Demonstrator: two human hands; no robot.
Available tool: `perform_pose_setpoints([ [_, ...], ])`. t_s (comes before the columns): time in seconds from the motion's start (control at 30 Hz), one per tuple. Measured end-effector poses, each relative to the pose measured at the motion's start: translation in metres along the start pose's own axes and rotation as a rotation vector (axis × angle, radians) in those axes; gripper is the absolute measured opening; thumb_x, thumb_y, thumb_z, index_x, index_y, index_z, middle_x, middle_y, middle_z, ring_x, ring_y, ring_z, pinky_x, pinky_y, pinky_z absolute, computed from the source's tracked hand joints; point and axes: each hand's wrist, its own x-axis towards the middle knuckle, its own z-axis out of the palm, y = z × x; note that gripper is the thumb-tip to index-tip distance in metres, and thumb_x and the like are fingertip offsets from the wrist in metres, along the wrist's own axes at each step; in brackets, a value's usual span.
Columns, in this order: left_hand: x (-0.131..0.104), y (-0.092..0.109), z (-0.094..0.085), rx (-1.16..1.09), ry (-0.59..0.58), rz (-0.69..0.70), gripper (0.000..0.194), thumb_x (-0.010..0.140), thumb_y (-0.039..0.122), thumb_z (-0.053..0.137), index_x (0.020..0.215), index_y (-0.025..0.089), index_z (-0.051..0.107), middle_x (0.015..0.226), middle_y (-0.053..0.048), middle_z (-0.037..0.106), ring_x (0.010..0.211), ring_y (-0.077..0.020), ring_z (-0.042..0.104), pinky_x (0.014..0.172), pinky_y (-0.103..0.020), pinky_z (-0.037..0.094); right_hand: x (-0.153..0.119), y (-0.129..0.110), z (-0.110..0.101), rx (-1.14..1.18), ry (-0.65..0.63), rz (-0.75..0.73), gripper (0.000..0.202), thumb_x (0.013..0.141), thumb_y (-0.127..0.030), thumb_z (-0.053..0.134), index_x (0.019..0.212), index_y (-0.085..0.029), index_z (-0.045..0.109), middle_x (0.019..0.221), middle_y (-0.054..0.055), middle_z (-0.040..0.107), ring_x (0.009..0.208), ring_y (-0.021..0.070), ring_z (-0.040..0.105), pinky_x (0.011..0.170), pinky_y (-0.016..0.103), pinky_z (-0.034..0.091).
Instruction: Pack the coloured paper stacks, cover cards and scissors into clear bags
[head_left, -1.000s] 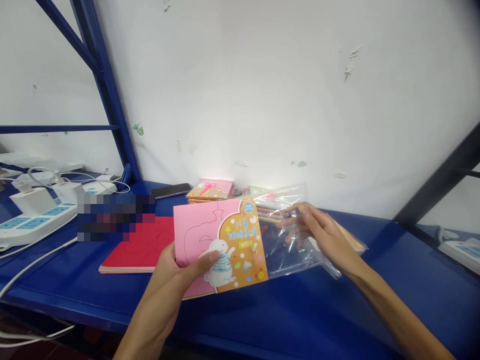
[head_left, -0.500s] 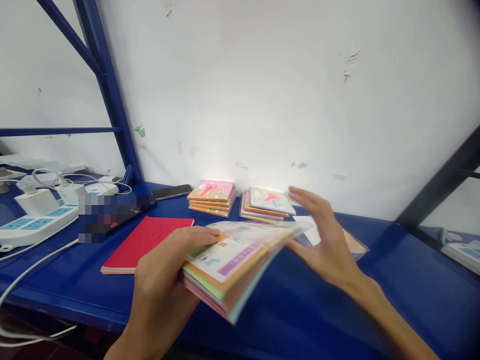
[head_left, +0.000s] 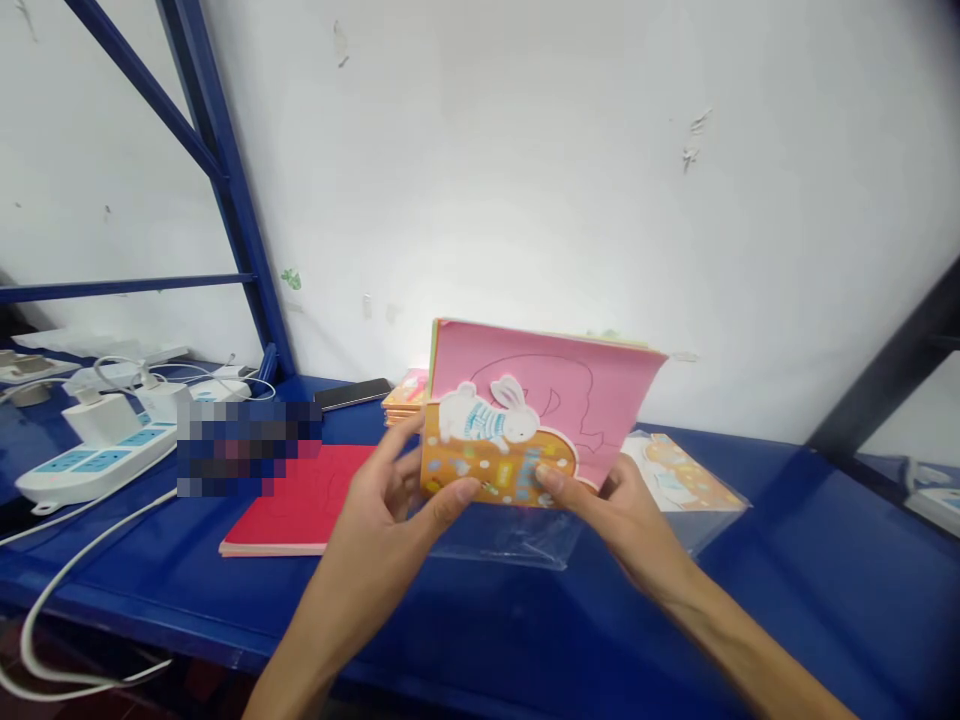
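Note:
Both hands grip a stack of coloured craft paper (head_left: 495, 350), tilted up above the blue table. Its front sheet is pink with a drawn outline, and an orange band with a white rabbit covers the lower part. At the lower left corner my left hand (head_left: 401, 500) is closed, thumb in front and fingers behind. My right hand (head_left: 611, 510) pinches the lower right edge, thumb on the orange band. A clear plastic sleeve (head_left: 517, 540) lies on the table beneath the stack. To the left is a pile of red paper sheets (head_left: 292, 510).
Behind the held stack, a pile of small packs (head_left: 401, 405) is partly hidden. An orange and white pack (head_left: 686, 475) in clear plastic lies at right. A dark phone (head_left: 352, 394) rests near the wall. White power strips (head_left: 97, 460) and cables crowd the left side of the blue table (head_left: 675, 630).
The paper stack has been turned upright, its rabbit band now facing me. My right hand has closed on it. The clear sleeve now lies on the table.

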Motion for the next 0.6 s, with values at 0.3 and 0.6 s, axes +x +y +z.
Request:
perform_pose_setpoints([
  [0.3, -0.008, -0.015, 0.001, 0.158, 0.211, 0.083, 0.029, 0.074, 0.033, 0.085, 0.098, 0.024, 0.071, 0.086, 0.0, 0.075, 0.077, -0.0192, 0.07, 0.068, -0.023, 0.054, 0.002, 0.005, -0.004, -0.143, -0.07, -0.04, 0.025, 0.089, -0.047, 0.073, 0.102, -0.027, 0.079, 0.108, 0.005, 0.079, 0.107, 0.0284, 0.072, 0.093, 0.041, 0.059],
  [0.6, -0.009, -0.013, -0.002, 0.143, 0.231, 0.084, 0.031, 0.077, 0.039, 0.081, 0.102, 0.026, 0.068, 0.077, 0.003, 0.07, 0.063, -0.0162, 0.062, 0.063, -0.024, 0.047, 0.003, 0.014, -0.016, -0.23, -0.054, -0.113, 0.029, 0.097, -0.053, 0.061, 0.111, -0.033, 0.076, 0.125, 0.003, 0.073, 0.121, 0.0269, 0.063, 0.105, 0.042, 0.047],
])
